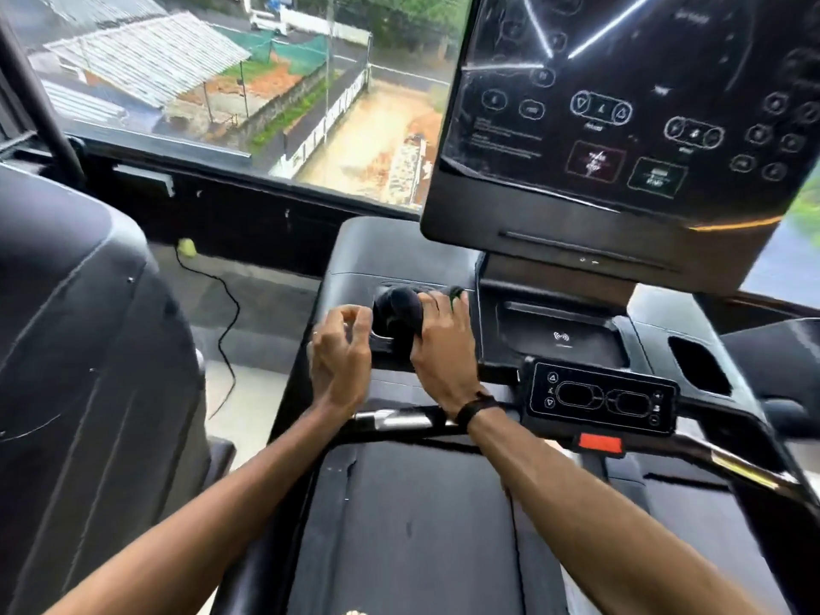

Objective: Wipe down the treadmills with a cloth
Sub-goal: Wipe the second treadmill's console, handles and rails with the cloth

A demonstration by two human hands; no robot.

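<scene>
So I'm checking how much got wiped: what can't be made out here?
Head view only:
- Left cup holder: hidden by the dark cloth and right hand.
- Console screen: labels blurred, right side cut off.
- Left hand: motion-blurred.
- Neighbouring treadmill: cut off at the left edge.

Cloth (399, 310) in cup holder (386, 337), left of tray (563, 335) (below console (621, 117)).

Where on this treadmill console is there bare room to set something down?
The flat tray between the screen and the small button panel is bare. The left cup holder is crowded: right hand, dark cloth, left hand.
</scene>
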